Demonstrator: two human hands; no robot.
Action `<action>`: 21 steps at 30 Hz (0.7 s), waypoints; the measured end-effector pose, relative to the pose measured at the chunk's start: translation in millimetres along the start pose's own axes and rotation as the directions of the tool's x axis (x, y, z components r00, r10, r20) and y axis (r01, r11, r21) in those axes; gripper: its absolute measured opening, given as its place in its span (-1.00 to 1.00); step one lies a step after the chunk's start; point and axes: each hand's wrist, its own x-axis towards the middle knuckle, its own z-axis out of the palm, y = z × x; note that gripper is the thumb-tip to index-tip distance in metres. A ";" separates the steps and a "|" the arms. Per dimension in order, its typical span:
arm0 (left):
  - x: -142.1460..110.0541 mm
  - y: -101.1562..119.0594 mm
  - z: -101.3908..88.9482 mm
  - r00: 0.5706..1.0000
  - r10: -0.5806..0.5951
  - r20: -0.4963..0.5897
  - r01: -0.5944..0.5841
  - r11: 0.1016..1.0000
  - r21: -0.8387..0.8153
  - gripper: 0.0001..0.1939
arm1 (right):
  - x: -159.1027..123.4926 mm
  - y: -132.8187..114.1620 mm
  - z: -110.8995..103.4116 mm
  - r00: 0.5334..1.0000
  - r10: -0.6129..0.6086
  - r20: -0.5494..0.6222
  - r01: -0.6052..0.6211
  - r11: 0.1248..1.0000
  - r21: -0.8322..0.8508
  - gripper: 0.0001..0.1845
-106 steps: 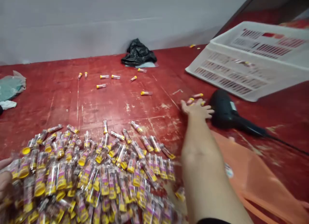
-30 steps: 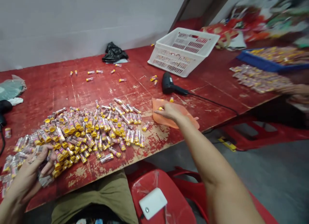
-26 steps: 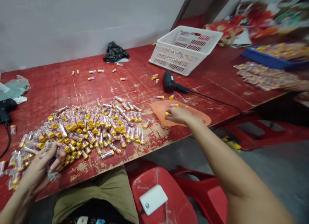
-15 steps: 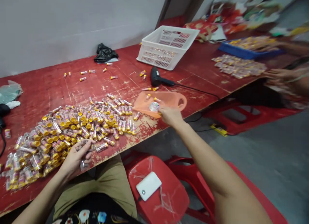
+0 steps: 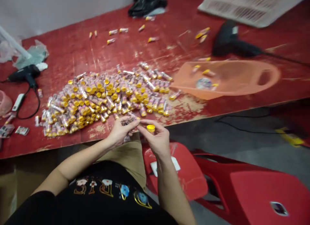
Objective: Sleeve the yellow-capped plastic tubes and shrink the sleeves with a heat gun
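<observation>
In front of my body, just off the table's near edge, my two hands meet at the fingertips. My left hand (image 5: 121,131) is closed around shiny clear plastic pieces (image 5: 126,123), whose exact kind I cannot make out. A small tube with a yellow cap (image 5: 150,128) sits in the curled fingers of my right hand (image 5: 158,139), cap up, its body mostly hidden. Right behind the hands spreads a large pile of clear, yellow-capped tubes (image 5: 97,99). To the right lies an orange scoop (image 5: 242,79) with a few tubes and a round, clear, colourful item (image 5: 204,83) in it.
A black heat gun (image 5: 225,40) lies behind the scoop, its cord running right; another heat gun (image 5: 25,74) is at far left. Loose tubes (image 5: 118,31), a black bag (image 5: 148,5) and a white crate (image 5: 252,8) stand farther back. Red stools (image 5: 189,176) are at lower right.
My right hand has come back from the scoop to my left hand, now with a yellow-capped tube in it. The view has swung left and down; the round item remains in the scoop.
</observation>
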 end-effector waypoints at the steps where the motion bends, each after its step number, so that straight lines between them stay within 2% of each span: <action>1: -0.7 -3.4 -6.1 1.000 0.007 -0.027 -0.008 1.000 -0.030 -0.35 | -4.5 1.6 13.4 0.999 0.037 -0.034 -0.035 0.998 0.042 -0.65; 5: -10.3 -15.1 -37.0 0.978 0.102 -0.182 -0.117 0.991 -0.070 -0.38 | -11.0 9.5 49.9 0.993 0.110 -0.035 -0.109 0.994 0.031 -0.69; 8: -16.1 -24.1 -57.7 0.934 0.168 -0.314 -0.192 0.980 -0.048 -0.38 | -14.5 15.4 68.9 0.980 0.186 0.076 -0.192 0.979 0.075 -0.61; 10: -17.1 -28.0 -67.8 0.921 0.145 -0.362 -0.184 0.980 -0.077 -0.37 | -15.3 17.6 76.4 0.954 0.246 0.171 -0.269 0.955 0.123 -0.55; 13: -16.4 -28.4 -77.4 0.925 0.047 -0.378 -0.122 0.977 -0.178 -0.39 | -13.2 17.3 77.0 0.906 0.318 0.278 -0.391 0.882 0.265 -0.50; 16: -15.9 -26.3 -81.9 0.921 -0.041 -0.388 -0.060 0.968 -0.245 -0.45 | -12.7 16.0 69.8 0.871 0.378 0.313 -0.481 0.781 0.397 -0.59; 18: -16.8 -26.5 -82.8 0.915 -0.075 -0.396 -0.037 0.963 -0.268 -0.48 | -16.0 16.2 64.3 0.882 0.390 0.265 -0.468 0.787 0.402 -0.61; 21: -20.3 -29.8 -82.2 0.913 -0.091 -0.397 -0.024 0.961 -0.275 -0.50 | -24.9 16.6 57.5 0.929 0.342 0.142 -0.369 0.839 0.399 -0.56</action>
